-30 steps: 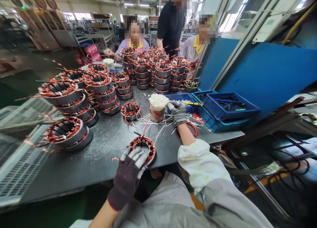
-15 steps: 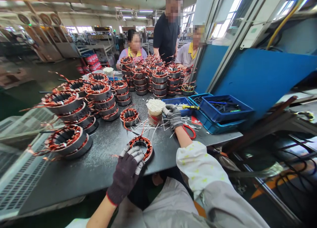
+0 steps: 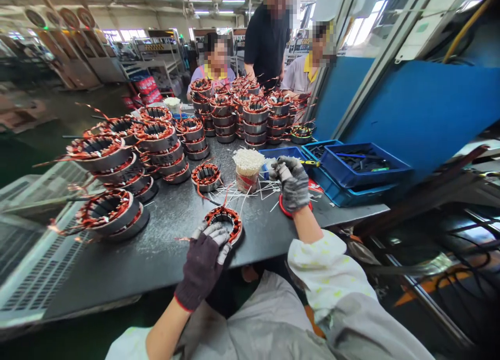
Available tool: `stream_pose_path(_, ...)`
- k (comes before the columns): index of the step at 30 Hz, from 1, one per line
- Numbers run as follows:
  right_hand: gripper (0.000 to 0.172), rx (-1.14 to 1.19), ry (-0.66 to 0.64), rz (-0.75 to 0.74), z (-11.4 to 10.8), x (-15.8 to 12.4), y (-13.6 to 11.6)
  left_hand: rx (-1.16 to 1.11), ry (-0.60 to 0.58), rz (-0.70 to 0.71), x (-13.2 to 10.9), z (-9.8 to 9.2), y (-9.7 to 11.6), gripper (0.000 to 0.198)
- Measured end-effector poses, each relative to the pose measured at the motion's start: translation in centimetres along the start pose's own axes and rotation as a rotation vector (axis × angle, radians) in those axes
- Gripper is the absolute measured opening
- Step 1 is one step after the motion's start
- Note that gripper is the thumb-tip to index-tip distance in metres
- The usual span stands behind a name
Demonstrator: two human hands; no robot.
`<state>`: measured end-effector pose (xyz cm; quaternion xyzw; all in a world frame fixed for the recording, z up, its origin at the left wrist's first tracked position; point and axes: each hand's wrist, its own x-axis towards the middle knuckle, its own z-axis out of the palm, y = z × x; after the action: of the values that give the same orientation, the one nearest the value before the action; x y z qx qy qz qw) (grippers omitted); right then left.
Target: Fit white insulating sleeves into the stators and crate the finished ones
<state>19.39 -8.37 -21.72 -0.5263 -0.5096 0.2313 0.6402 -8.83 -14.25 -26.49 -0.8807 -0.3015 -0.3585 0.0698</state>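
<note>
My left hand [image 3: 207,253], in a dark glove with pale fingertips, lies over the near left rim of a motor stator [image 3: 235,223] with copper windings. Its fingers bend round the ring, which sits flat at the front of the table. My right hand [image 3: 294,183], in a grey striped glove, is raised above a red looped handle [image 3: 286,206]. Those fingers are curled together; whatever is between them is hidden. Left of it stands a round container [image 3: 247,182] packed with thin white sticks [image 3: 249,159]. Another stator [image 3: 206,177] lies behind the held one.
Stacked stators [image 3: 160,146] fill the table's left and back. Loose white sticks [image 3: 224,192] lie round the container. Blue bins [image 3: 365,177] with dark pieces stand at the right, near a yellow-handled tool [image 3: 311,163]. A white crate [image 3: 35,276] is at left. Several people are across the table.
My right hand has moved from beside the white sticks toward me and to the right, fingers curling together. My left hand stays on the stator. The view has shifted slightly.
</note>
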Motion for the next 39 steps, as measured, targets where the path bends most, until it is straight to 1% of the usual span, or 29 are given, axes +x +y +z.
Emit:
stream_pose_path(2, 0.035, 0.1, 0.01, -0.017, -0.3, -2.8, 0.1, 0.018, -0.028, -0.013, 0.0, 0.2, 0.1, 0.028)
stream_pose_path(4, 0.031, 0.179, -0.038, -0.035, -0.8, -6.3, 0.4, 0.031, -0.067, -0.024, 0.0, 0.2, 0.1, 0.029)
stream_pose_path(5, 0.028, 0.187, -0.084, -0.043, -1.1, -8.1, 0.5, 0.03, -0.093, -0.024, 0.0, 0.1, 0.1, 0.03)
stream_pose_path(7, 0.021, 0.123, -0.22, -0.065, -1.6, -11.4, 0.6, 0.013, -0.161, -0.032, 0.0, -0.3, -0.1, 0.032)
stream_pose_path(9, 0.021, 0.049, -0.372, -0.108, -2.2, -13.9, 0.4, -0.013, -0.232, -0.053, 0.1, -0.7, -0.2, 0.031)
stream_pose_path(11, 0.023, 0.025, -0.489, -0.143, -2.6, -15.9, 0.1, -0.04, -0.284, -0.09, 0.1, -0.9, -0.2, 0.029)
stream_pose_path(12, 0.023, 0.026, -0.525, -0.154, -2.8, -16.7, -0.1, -0.054, -0.297, -0.109, 0.1, -0.8, -0.2, 0.028)
stream_pose_path(14, 0.022, 0.03, -0.562, -0.152, -3.1, -18.1, -0.3, -0.079, -0.293, -0.138, 0.1, -0.6, -0.2, 0.026)
stream_pose_path(16, 0.022, 0.036, -0.59, -0.125, -3.1, -19.0, -0.4, -0.087, -0.264, -0.16, 0.0, -0.3, -0.2, 0.022)
stream_pose_path(18, 0.023, 0.026, -0.613, -0.085, -2.7, -19.4, -0.1, -0.08, -0.242, -0.185, -0.1, -0.2, -0.2, 0.018)
stream_pose_path(21, 0.025, 0.001, -0.601, -0.064, -1.3, -18.9, 0.8, -0.064, -0.237, -0.196, 0.1, -0.1, 0.1, 0.015)
stream_pose_path(23, 0.025, 0.021, -0.569, -0.062, 0.2, -18.0, 1.5, -0.066, -0.219, -0.208, 0.3, -0.1, 0.4, 0.014)
stream_pose_path(25, 0.026, 0.079, -0.508, -0.018, 1.8, -17.1, 1.8, -0.079, -0.163, -0.259, 0.4, 0.2, 1.0, 0.013)
stream_pose_path(27, 0.027, 0.168, -0.408, 0.125, 3.0, -16.3, 1.9, -0.069, -0.064, -0.347, 0.5, 0.6, 1.6, 0.015)
stream_pose_path(29, 0.028, 0.276, -0.319, 0.346, 3.8, -15.8, 1.6, -0.067, 0.017, -0.41, 0.5, 1.1, 2.0, 0.019)
stream_pose_path(31, 0.033, 0.358, -0.275, 0.541, 4.1, -15.3, 1.1, -0.109, 0.054, -0.396, 0.6, 1.4, 2.3, 0.017)
stream_pose_path(32, 0.035, 0.376, -0.269, 0.597, 4.2, -15.1, 0.9, -0.139, 0.063, -0.37, 0.7, 1.5, 2.3, 0.014)
stream_pose_path(33, 0.035, 0.375, -0.269, 0.619, 4.2, -15.0, 0.7, -0.161, 0.071, -0.341, 0.7, 1.5, 2.3, 0.011)
stream_pose_path(34, 0.034, 0.359, -0.27, 0.609, 4.1, -14.8, 0.5, -0.169, 0.077, -0.322, 0.7, 1.5, 2.2, 0.01)
stream_pose_path(39, 0.024, 0.217, -0.304, 0.409, 4.2, -14.3, 0.3, -0.127, 0.045, -0.309, 0.6, 1.4, 2.0, 0.014)
